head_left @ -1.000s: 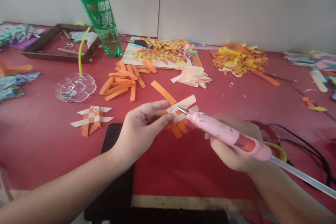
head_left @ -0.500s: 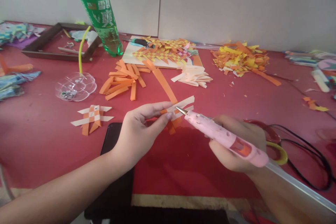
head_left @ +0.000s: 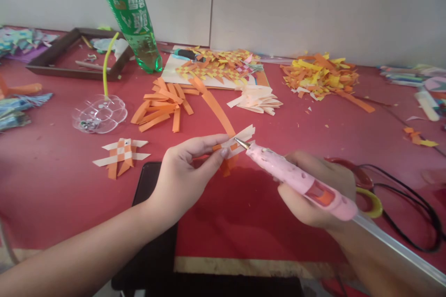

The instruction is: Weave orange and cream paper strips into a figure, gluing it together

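Between thumb and fingers, my left hand (head_left: 191, 162) pinches a small weave of orange and cream paper strips (head_left: 240, 141). My right hand (head_left: 313, 190) is wrapped round a pink hot glue gun (head_left: 289, 171), with a clear glue stick (head_left: 400, 246) running out of its back end. The metal nozzle is at the cream strips, close to my left fingertips; whether it touches them I cannot tell. A woven orange and cream paper fish (head_left: 124, 152) lies to the left on the red table. Behind my hands are loose orange strips (head_left: 162, 106) and cream strips (head_left: 259, 100).
A green soda bottle (head_left: 130, 18) stands by a dark frame (head_left: 69, 72). A clear palette (head_left: 101, 113) holds tiny pieces. Yellow and orange scraps (head_left: 320, 74) lie at the back. Scissors with a yellow handle (head_left: 374, 202) and a black cable (head_left: 414, 195) are at right.
The glue gun's nozzle has shifted very slightly right, and the cream strip ends now sit closer together. Both hands keep their grip.
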Available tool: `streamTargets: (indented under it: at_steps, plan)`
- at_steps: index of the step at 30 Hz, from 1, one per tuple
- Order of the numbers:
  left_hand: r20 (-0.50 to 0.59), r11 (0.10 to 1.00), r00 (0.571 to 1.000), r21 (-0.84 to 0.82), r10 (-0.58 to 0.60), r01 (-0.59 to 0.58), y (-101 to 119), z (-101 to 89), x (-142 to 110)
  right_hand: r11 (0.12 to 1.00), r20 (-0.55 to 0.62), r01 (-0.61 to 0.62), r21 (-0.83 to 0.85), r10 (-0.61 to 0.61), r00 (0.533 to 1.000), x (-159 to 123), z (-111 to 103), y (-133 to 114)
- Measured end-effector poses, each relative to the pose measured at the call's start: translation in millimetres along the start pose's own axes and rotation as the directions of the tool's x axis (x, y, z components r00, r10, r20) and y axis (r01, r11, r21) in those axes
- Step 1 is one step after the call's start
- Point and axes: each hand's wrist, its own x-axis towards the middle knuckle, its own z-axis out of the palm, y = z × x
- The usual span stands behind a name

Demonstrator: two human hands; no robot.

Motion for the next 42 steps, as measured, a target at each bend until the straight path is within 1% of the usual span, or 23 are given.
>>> streamTargets:
  at_steps: [3,7,10,12,17,25,30,34,39,42]
  plan:
    - [-0.015,1.000,1.000,0.026,0.005,-0.005,0.3,-0.7,-0.7,1.000,0.008,0.023,-0.020,-0.023,1.000,-1.1,0.3,0.0]
    - [-0.015,1.000,1.000,0.015,0.016,-0.016,0.5,-1.5,-1.7,0.998,0.019,-0.020,-0.056,0.021,1.000,-3.4,-0.2,-2.4]
    - [-0.018,1.000,1.000,0.016,0.021,-0.021,0.2,-1.2,-1.5,0.998,0.020,-0.043,-0.053,0.044,0.999,-3.4,0.2,-2.4]
    - [-0.028,0.999,0.999,0.029,0.024,-0.023,-0.2,-1.1,-1.0,0.999,0.013,-0.023,-0.032,0.023,1.000,-2.9,1.5,-0.8]
    - [-0.044,1.000,0.999,0.016,0.027,-0.026,-1.7,-1.8,0.1,0.998,-0.078,0.064,0.017,-0.062,0.995,-0.7,5.1,3.9]
    - [-0.037,1.000,0.999,-0.022,0.013,-0.014,-0.3,-2.1,0.2,0.989,-0.080,0.121,0.081,-0.115,0.990,1.2,6.5,4.7]
    - [-0.038,0.998,0.999,-0.061,0.013,-0.015,-1.3,-2.2,0.4,0.992,-0.070,0.089,0.085,-0.083,0.994,-0.7,6.6,4.5]
    - [-0.051,0.997,0.998,-0.072,0.022,-0.026,-3.1,-2.6,0.7,0.991,-0.050,0.083,0.100,-0.078,0.996,-1.5,7.0,5.3]
    - [-0.058,0.993,0.998,-0.111,0.019,-0.025,-3.2,-1.6,1.4,0.991,-0.061,0.097,0.097,-0.091,0.994,-1.8,7.3,6.0]
    - [-0.076,0.990,0.997,-0.135,0.032,-0.042,-3.2,-1.1,1.9,0.991,-0.036,0.081,0.107,-0.077,0.996,-2.9,7.9,6.5]
